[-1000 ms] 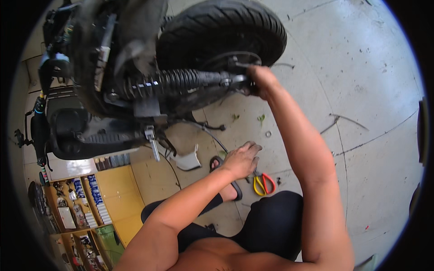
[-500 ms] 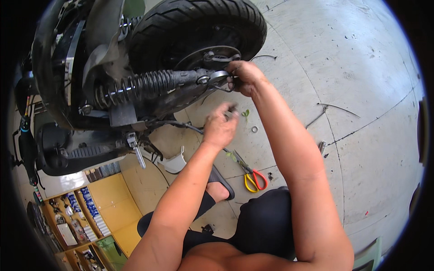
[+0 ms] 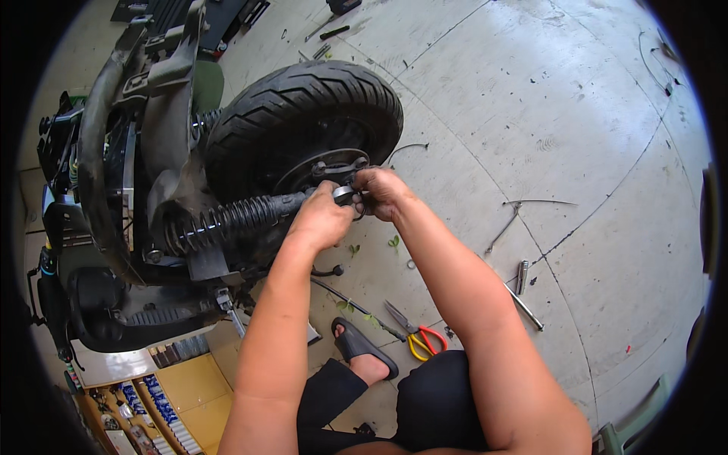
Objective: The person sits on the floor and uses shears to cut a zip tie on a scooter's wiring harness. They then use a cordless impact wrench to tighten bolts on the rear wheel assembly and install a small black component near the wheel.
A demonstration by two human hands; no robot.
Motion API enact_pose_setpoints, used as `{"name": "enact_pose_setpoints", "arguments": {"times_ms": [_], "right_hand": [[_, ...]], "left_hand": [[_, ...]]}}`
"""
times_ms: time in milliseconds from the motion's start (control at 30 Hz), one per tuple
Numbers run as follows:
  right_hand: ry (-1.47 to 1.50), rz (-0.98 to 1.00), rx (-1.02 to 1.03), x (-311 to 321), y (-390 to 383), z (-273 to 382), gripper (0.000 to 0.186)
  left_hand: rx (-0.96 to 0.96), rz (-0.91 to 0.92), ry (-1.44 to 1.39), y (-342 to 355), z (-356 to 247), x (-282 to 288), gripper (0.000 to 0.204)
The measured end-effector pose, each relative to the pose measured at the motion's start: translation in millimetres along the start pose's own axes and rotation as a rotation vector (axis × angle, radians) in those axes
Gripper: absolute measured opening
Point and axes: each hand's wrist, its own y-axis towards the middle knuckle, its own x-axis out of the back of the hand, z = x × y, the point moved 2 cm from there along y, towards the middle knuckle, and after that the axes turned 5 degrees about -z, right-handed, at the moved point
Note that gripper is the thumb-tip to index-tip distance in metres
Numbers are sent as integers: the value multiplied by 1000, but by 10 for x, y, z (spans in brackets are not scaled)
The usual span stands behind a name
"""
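Observation:
A scooter's rear wheel point(image 3: 307, 106) with a black tire stands ahead of me, left of centre. Beside it runs a black coil-spring shock absorber point(image 3: 235, 221). My left hand point(image 3: 322, 220) is closed at the shock's lower end, fingertips against a round metal fitting point(image 3: 343, 195). Just right of that fitting, my right hand point(image 3: 381, 191) has its fingers bent and pinched together by the wheel hub point(image 3: 330, 165). Whatever lies between the fingers of either hand is too small or hidden to make out. The two hands nearly touch.
Yellow-and-red-handled scissors point(image 3: 418, 334) lie on the floor by my sandaled foot point(image 3: 362, 353). A metal socket point(image 3: 522, 277), a long metal bar point(image 3: 525, 307) and a thin T-shaped tool point(image 3: 506, 227) lie to the right. A yellow shelf unit point(image 3: 199, 379) holding small parts stands lower left.
My left hand has moved forward from above the floor to the fitting at the shock's end. My right hand stays by the hub. The view has tilted, showing more floor beyond the wheel.

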Motion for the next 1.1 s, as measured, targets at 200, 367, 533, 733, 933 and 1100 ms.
{"name": "enact_pose_setpoints", "arguments": {"times_ms": [200,367,533,733,933,1100], "right_hand": [[-22,-9,29,-10,5,-12,2],[-69,-11,96,-47,-25,40,5],[-100,8,166,-34,21,27,6],[-158,-1,267,-20,46,-7,5],[-132,-64,307,-87,-33,17,10],[-163,-182,401,-56,-61,27,10]], "left_hand": [[130,194,-196,52,-57,13,33],[175,288,-422,132,-54,25,16],[253,253,-607,133,-14,-14,18],[328,369,-193,171,-236,68,21],[371,327,-216,297,-329,36,19],[404,250,-552,305,-132,-36,17]]}}
